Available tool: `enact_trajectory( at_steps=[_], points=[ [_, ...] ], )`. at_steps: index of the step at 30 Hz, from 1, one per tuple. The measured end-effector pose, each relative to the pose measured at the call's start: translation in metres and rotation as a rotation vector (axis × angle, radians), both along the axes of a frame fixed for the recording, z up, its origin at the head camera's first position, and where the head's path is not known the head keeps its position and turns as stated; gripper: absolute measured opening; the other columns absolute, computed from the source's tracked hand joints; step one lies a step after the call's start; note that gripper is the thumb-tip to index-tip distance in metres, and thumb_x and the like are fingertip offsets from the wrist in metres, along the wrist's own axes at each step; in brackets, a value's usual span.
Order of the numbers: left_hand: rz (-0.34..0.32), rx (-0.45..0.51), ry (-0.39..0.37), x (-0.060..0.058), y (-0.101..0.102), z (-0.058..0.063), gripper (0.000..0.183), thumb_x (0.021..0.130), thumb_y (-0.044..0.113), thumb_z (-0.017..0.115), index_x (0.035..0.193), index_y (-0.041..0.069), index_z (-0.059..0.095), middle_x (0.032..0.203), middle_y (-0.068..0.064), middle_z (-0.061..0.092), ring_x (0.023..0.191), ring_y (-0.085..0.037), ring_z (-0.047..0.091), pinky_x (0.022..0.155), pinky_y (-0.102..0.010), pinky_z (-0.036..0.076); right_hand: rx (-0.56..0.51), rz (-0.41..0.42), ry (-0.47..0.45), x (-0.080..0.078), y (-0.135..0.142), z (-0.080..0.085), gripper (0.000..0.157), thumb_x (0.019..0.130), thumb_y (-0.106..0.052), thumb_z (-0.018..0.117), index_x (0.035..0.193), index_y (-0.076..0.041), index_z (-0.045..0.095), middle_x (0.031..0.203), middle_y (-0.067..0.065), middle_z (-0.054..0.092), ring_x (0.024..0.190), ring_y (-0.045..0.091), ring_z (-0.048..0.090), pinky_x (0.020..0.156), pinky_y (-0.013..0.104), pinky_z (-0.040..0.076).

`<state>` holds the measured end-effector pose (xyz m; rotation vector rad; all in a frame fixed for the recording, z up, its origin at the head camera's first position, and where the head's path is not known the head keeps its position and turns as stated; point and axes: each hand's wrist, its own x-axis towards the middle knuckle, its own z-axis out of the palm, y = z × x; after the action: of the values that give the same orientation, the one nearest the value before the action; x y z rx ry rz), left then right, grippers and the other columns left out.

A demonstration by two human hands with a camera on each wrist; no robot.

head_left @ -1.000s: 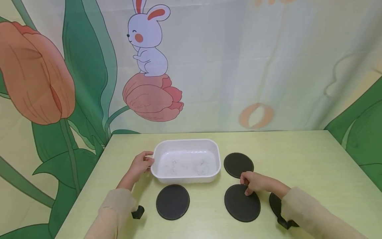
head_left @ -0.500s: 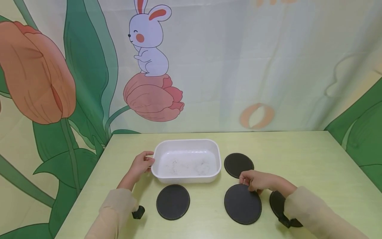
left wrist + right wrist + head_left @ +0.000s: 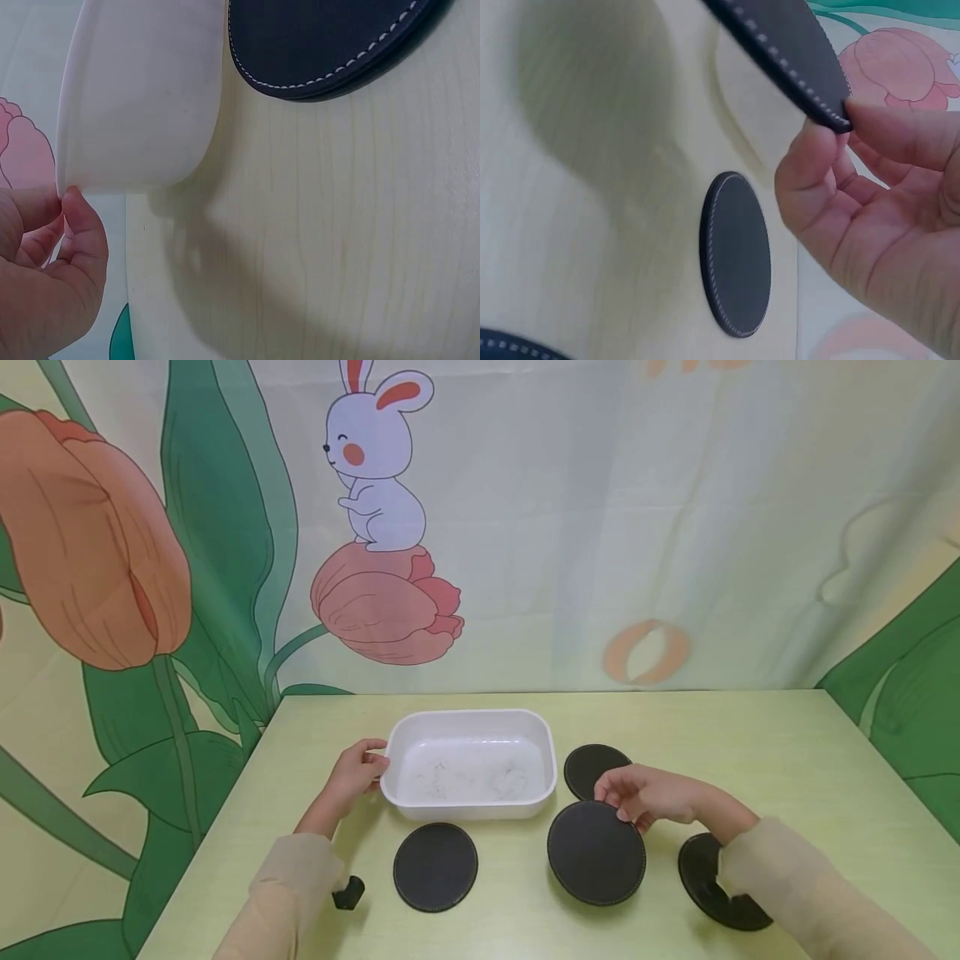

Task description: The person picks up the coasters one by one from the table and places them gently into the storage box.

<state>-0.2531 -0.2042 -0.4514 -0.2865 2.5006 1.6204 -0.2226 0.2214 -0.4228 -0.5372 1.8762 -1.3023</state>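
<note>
My right hand [image 3: 651,795] pinches the edge of a round black coaster [image 3: 596,853] with white stitching, held tilted above the table. In the right wrist view, the thumb and a finger [image 3: 814,154] grip the rim of that coaster [image 3: 799,52]. My left hand [image 3: 354,773] holds the left end of a white rectangular dish [image 3: 472,810], whose inside shows only faint marks. The left wrist view has thumb and fingertip on the rim of the dish [image 3: 142,97]. Another black coaster [image 3: 435,867] lies just in front of the dish.
Behind my right hand lies a coaster [image 3: 592,768], partly covered by the fingers. Under the right sleeve a further coaster [image 3: 697,868] is partly hidden. The pale wooden table [image 3: 750,752] ends at a printed curtain [image 3: 525,527] with a rabbit and tulips.
My right hand has taken the front right coaster by its far edge, lifted it off the table and shifted it slightly left. The left hand and dish have stayed put.
</note>
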Motion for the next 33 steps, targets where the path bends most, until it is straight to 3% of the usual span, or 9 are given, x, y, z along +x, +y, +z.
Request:
enact_trajectory(
  at_steps=[10,24,33],
  points=[
    [0.01,0.011,-0.007,-0.001,0.0,0.0,0.035,0.089,0.007,0.049,0.123,0.003,0.044,0.097,-0.012,0.05,0.076,-0.016,0.054,0.067,-0.03,0.049,-0.147,-0.111,-0.033,-0.01,-0.018,0.009,0.02,0.082,0.005,0.048,0.101,-0.002,0.045,0.083,0.001,0.05,0.064,0.011,0.051,0.054,0.023,0.046],
    [0.018,0.022,-0.017,0.0,0.0,-0.001,0.036,0.089,0.006,0.049,0.124,0.003,0.043,0.099,-0.013,0.05,0.081,-0.02,0.055,0.061,-0.024,0.047,-0.238,-0.344,-0.096,-0.031,-0.063,0.01,0.025,0.082,0.005,0.048,0.105,-0.003,0.044,0.081,0.002,0.05,0.061,0.011,0.052,0.055,0.024,0.047],
    [0.011,0.036,-0.009,0.001,-0.001,0.001,0.036,0.089,0.006,0.049,0.124,0.002,0.042,0.101,-0.015,0.051,0.081,-0.021,0.056,0.061,-0.023,0.047,-0.248,-0.448,-0.101,-0.038,-0.096,0.006,0.028,0.083,0.006,0.046,0.11,0.001,0.041,0.08,0.002,0.049,0.062,0.012,0.05,0.056,0.025,0.047]
  ],
)
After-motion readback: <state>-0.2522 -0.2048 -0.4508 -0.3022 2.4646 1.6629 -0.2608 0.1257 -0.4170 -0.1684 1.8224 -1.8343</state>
